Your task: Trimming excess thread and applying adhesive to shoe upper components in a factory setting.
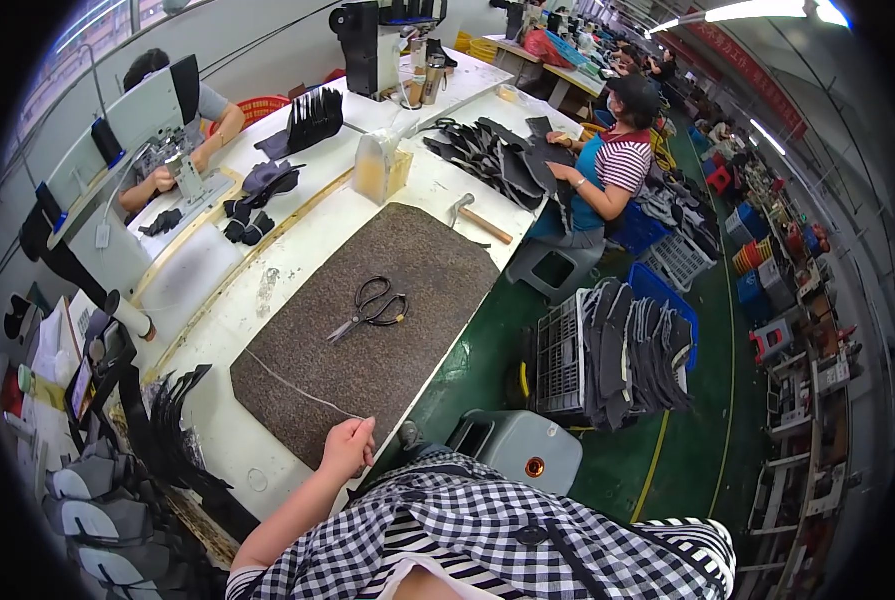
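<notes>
My left hand is closed at the near edge of the work table, its fingers curled together. A thin pale cord runs from the fingers across the dark speckled mat toward its left edge, and its end at the hand is hidden. Farther off on the mat lies a pair of black-handled scissors, blades pointing back toward me. Beyond the mat's far right corner rests a hammer with a wooden handle. My right hand is out of the picture.
A clear box stands behind the mat. Across the table a person handles dark pieces; another works at a sewing machine. Black strips hang at the left. Right are a grey stool and a loaded crate.
</notes>
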